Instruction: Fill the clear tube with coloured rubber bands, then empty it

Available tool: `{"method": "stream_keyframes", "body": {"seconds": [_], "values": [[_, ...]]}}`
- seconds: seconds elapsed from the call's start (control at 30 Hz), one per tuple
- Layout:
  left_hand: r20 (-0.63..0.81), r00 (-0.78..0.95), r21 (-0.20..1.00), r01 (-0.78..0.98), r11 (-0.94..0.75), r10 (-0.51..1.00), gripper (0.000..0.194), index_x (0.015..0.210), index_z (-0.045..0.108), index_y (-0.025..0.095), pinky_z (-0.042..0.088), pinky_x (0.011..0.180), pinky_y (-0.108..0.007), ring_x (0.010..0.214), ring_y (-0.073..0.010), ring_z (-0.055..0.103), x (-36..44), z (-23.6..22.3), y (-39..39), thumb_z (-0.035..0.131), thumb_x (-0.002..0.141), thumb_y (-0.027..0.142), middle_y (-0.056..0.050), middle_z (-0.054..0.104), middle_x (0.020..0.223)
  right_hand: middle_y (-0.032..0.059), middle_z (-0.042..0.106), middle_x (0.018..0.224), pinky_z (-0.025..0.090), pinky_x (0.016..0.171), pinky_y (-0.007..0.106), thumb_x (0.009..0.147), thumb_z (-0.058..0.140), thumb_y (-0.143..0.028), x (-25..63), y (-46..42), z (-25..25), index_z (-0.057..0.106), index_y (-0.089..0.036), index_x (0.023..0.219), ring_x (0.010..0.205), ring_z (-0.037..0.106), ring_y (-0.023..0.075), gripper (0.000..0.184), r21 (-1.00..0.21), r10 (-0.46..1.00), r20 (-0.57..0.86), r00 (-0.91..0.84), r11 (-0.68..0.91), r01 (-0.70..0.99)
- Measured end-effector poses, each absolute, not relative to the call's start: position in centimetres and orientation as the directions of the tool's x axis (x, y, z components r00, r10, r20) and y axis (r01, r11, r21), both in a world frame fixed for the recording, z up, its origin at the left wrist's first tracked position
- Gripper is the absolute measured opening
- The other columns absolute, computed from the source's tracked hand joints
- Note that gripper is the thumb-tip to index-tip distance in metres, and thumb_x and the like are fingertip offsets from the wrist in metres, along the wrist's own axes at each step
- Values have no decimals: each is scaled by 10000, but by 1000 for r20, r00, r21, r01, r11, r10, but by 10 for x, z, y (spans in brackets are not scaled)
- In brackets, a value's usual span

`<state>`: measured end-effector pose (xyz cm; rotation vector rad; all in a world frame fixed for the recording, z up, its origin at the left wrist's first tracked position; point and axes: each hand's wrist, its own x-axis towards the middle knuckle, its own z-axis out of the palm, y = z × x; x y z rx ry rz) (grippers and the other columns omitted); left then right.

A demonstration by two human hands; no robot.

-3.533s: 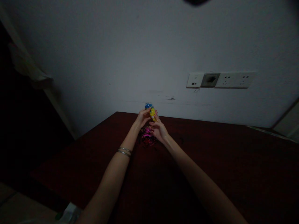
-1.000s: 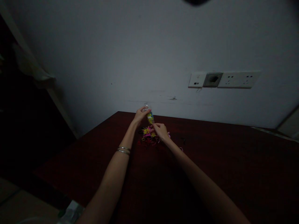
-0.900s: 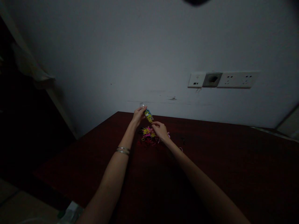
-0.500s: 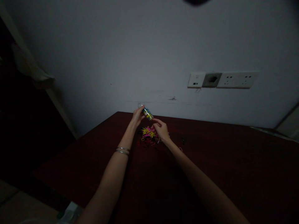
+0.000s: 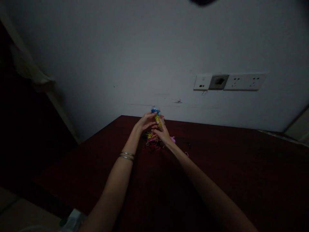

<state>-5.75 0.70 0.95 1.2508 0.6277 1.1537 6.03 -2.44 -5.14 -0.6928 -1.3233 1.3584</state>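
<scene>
A small clear bottle (image 5: 156, 118) with blue and yellow bits inside is held tilted above the table. My left hand (image 5: 146, 121) is closed around its side, the fingers reaching across from the left. At its lower end my right hand (image 5: 163, 132) also grips it, partly hiding that end. Just below lies a loose pile of small elastic hair ties (image 5: 152, 140) in yellow, pink, red and black. My right hand covers part of this pile.
The dark red table (image 5: 217, 167) meets a grey wall (image 5: 96, 58) at the back. Small dark bits (image 5: 189, 145) and a pink loop (image 5: 186, 154) lie right of the pile. Wall sockets (image 5: 245, 82) sit at upper right. A pale item (image 5: 74, 219) is beyond the left front edge.
The bottle has moved right and turned more upright. My right hand has come up from beside its lower end and closed on it. More of a purple-pink piece shows right of the pile.
</scene>
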Motion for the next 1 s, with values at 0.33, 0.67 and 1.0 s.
{"method": "stream_keyframes", "body": {"seconds": [0.33,0.67,1.0], "values": [[221,90,893,-420,-164,971,329,1000,591,149,463,788,-354,884,-218,608,-80,-1,26,616,718,317,-108,656,895,-24,610,844,460,381,166,623,596,-189,59,-24,-57,498,-271,1172,533,586,86,563,-941,928,201,-314,93,-327],[337,81,901,-316,-297,938,483,1072,542,153,438,781,-328,789,-184,632,-79,1,26,704,626,238,-88,672,872,38,637,860,447,362,170,770,476,-292,71,-4,-67,590,-163,847,484,597,84,188,-967,988,6,-155,-34,-253],[404,79,913,-90,-397,911,487,1065,565,166,425,705,-277,753,-161,614,-71,7,24,709,609,254,-52,654,814,21,634,589,401,356,186,808,416,-315,76,-7,-63,553,-171,765,438,577,123,203,-998,991,61,-121,64,14]]}}
